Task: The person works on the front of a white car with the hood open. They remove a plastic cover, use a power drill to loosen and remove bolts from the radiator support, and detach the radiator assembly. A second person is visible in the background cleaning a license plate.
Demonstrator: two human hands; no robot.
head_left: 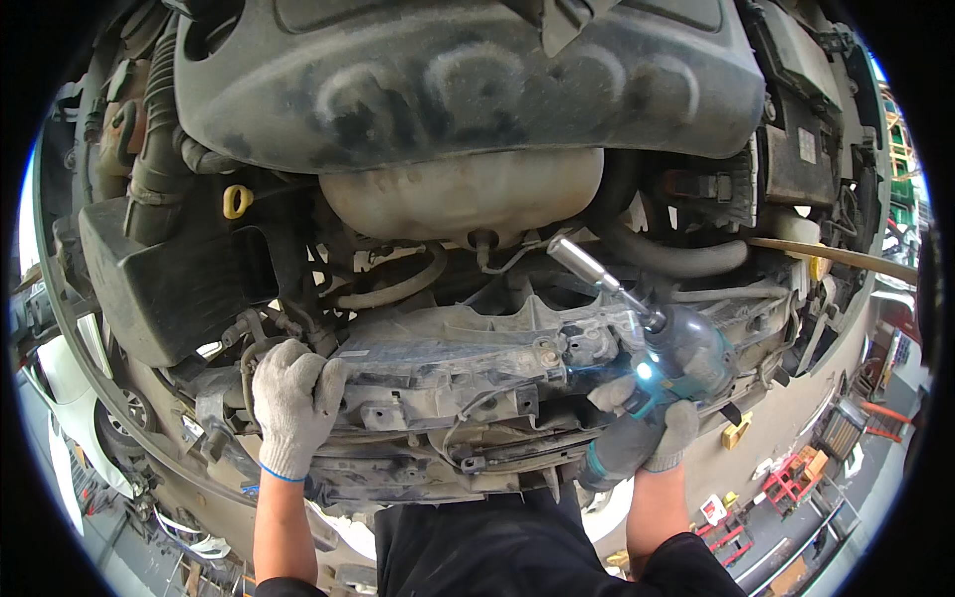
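Both of my hands wear whitish knit gloves. My right hand (674, 433) is wrapped round the grip of a teal and black cordless impact driver (688, 350), whose small work light is lit. A long silver socket (585, 265) on an extension points up and left from its nose, over the engine bay and in front of the heat shield (463, 194). At the left, my left hand (290, 403) is closed over the dusty radiator support (448, 348), its fingertips partly hidden. A latch (592, 343) sits mid-support, left of the driver.
A dark plastic engine cover (477, 95) spans the far side. The black air box (189, 289) and a yellow dipstick handle (237, 201) are on the left. A thick hose (686, 257) and the battery (801, 149) lie right. Red stands (796, 478) are on the floor.
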